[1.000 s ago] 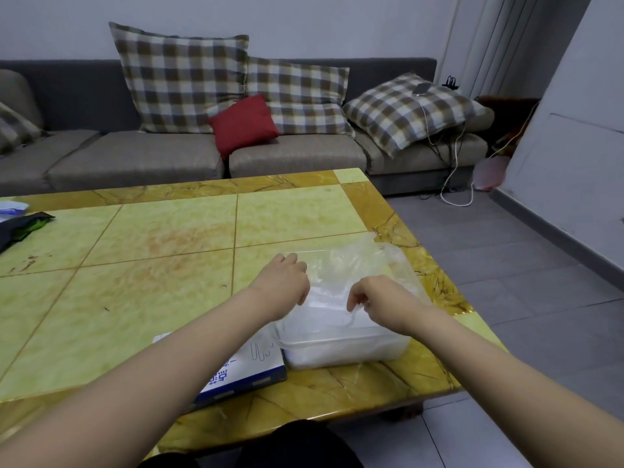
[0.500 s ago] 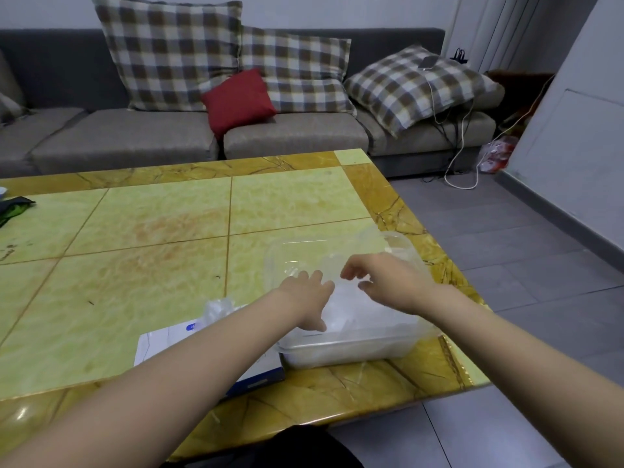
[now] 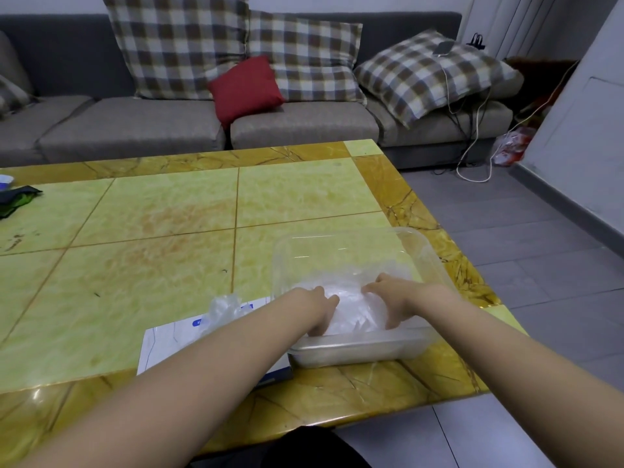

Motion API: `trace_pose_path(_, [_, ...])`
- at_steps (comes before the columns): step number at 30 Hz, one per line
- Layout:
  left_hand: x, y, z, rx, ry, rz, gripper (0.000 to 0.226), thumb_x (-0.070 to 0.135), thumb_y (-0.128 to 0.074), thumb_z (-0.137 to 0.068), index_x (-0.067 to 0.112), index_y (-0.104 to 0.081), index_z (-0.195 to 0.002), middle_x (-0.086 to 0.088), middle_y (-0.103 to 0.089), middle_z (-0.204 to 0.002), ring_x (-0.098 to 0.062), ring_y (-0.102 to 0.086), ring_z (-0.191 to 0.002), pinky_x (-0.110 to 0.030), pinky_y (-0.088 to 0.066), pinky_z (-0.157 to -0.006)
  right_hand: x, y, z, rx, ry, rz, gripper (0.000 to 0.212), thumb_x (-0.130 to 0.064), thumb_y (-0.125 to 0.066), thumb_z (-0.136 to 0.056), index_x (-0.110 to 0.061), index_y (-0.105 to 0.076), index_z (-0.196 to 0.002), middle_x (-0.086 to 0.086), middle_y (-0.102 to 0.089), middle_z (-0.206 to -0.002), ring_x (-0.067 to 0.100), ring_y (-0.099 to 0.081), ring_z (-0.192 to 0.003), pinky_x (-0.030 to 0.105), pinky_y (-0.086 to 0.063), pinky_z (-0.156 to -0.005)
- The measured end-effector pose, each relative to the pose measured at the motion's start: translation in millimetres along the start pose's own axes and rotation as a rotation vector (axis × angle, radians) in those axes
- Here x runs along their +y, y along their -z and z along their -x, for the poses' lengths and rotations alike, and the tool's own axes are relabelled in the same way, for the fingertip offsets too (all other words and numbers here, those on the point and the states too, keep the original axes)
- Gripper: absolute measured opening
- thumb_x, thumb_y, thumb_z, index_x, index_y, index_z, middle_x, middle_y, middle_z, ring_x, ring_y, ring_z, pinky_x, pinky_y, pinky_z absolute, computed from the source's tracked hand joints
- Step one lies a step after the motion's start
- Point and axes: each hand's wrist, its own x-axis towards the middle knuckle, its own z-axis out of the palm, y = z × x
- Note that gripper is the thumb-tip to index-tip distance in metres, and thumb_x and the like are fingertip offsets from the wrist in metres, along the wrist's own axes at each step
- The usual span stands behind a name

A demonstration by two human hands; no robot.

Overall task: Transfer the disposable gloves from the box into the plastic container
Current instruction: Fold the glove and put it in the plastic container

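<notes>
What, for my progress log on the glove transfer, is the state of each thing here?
plastic container: open, lid raised behind, standing on the table.
gloves: piled inside the container, under both hands.
box: flat on the table, loose glove sticking out.
left hand: pressing down on the gloves.
right hand: pressing down on the gloves.
</notes>
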Motion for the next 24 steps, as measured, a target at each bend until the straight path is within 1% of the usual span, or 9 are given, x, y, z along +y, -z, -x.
trace_pose_path(3, [-6,3,3,0.028,-0.022,0.047,0.064,0.018,-0.051,-0.094,0.018,-0.016,-0.149,-0.011,-0.028,-0.147,-0.031,-0.05,-0.118,-0.036,-0.044,-0.079,-10,9,12,0.016,0.007,0.026,0.071,-0.022,-0.063,-0.089,-0.014,-0.025,-0.148,0.007,-0.031,-0.15,0.026,-0.035,-0.135,0.032,-0.033,-0.107])
trace_pose_path(5, [-12,7,9,0.147,-0.04,0.086,0.059,0.027,-0.051,-0.095,0.018,-0.023,-0.146,-0.008,-0.037,-0.141,-0.029,-0.053,-0.114,-0.036,-0.046,-0.084,-18,17,22,0.088,0.015,-0.003,0.057,-0.024,-0.055,-0.095,-0.013,-0.031,-0.145,0.005,-0.038,-0.147,0.024,-0.039,-0.133,0.034,-0.036,-0.106])
trace_pose_path(9, [-30,20,37,0.576,-0.067,0.236,0.041,0.023,-0.045,-0.097,0.018,-0.035,-0.137,-0.006,-0.046,-0.135,-0.027,-0.054,-0.112,-0.038,-0.042,-0.088,-45,32,43,0.468,0.067,-0.108,0.041,-0.016,-0.042,-0.098,-0.015,-0.038,-0.138,0.007,-0.056,-0.128,0.027,-0.054,-0.114,0.034,-0.042,-0.081])
trace_pose_path(11, [-44,22,52,0.797,-0.042,0.376,0.032,0.017,-0.044,-0.096,0.017,-0.043,-0.128,-0.003,-0.049,-0.13,-0.025,-0.053,-0.111,-0.038,-0.038,-0.09,-64,37,53,0.671,0.151,-0.242,0.037,-0.013,-0.041,-0.097,-0.014,-0.041,-0.134,0.005,-0.058,-0.122,0.026,-0.056,-0.107,0.035,-0.042,-0.077])
trace_pose_path(13, [-62,15,65,0.936,0.029,0.486,0.027,0.011,-0.043,-0.094,0.017,-0.046,-0.12,-0.001,-0.052,-0.122,-0.022,-0.053,-0.108,-0.038,-0.038,-0.091,-86,40,64,0.815,0.253,-0.35,0.031,-0.013,-0.042,-0.098,-0.014,-0.045,-0.129,0.003,-0.057,-0.119,0.024,-0.056,-0.103,0.037,-0.044,-0.078])
trace_pose_path(15, [-81,1,74,0.958,0.128,0.561,0.026,0.003,-0.042,-0.09,0.017,-0.048,-0.111,0.0,-0.052,-0.112,-0.021,-0.052,-0.104,-0.038,-0.037,-0.089,-109,41,74,0.863,0.358,-0.381,0.026,-0.016,-0.042,-0.099,-0.015,-0.049,-0.124,0.001,-0.057,-0.119,0.022,-0.056,-0.101,0.037,-0.044,-0.079])
trace_pose_path(17, [-96,-16,78,0.893,0.201,0.677,0.029,-0.007,-0.042,-0.082,0.018,-0.045,-0.097,0.001,-0.051,-0.102,-0.024,-0.052,-0.099,-0.037,-0.037,-0.084,-129,37,79,0.83,0.433,-0.339,0.023,-0.024,-0.043,-0.099,-0.015,-0.053,-0.119,0.0,-0.057,-0.117,0.02,-0.055,-0.102,0.035,-0.044,-0.08])
trace_pose_path(21, [-109,-51,85,0.716,0.184,0.831,0.034,-0.009,-0.042,-0.073,0.025,-0.043,-0.078,-0.004,-0.054,-0.098,-0.027,-0.053,-0.097,-0.043,-0.044,-0.087,-161,26,78,0.634,0.427,-0.068,0.044,-0.045,-0.051,-0.093,-0.015,-0.051,-0.125,0.003,-0.056,-0.122,0.021,-0.05,-0.113,0.035,-0.043,-0.086])
trace_pose_path(24, [-109,-71,88,0.649,0.132,0.886,0.032,-0.006,-0.042,-0.079,0.022,-0.055,-0.087,-0.006,-0.057,-0.106,-0.024,-0.054,-0.101,-0.036,-0.046,-0.083,-172,23,73,0.561,0.371,0.027,0.042,-0.032,-0.059,-0.091,-0.013,-0.049,-0.128,0.008,-0.059,-0.121,0.026,-0.053,-0.111,0.033,-0.043,-0.082])
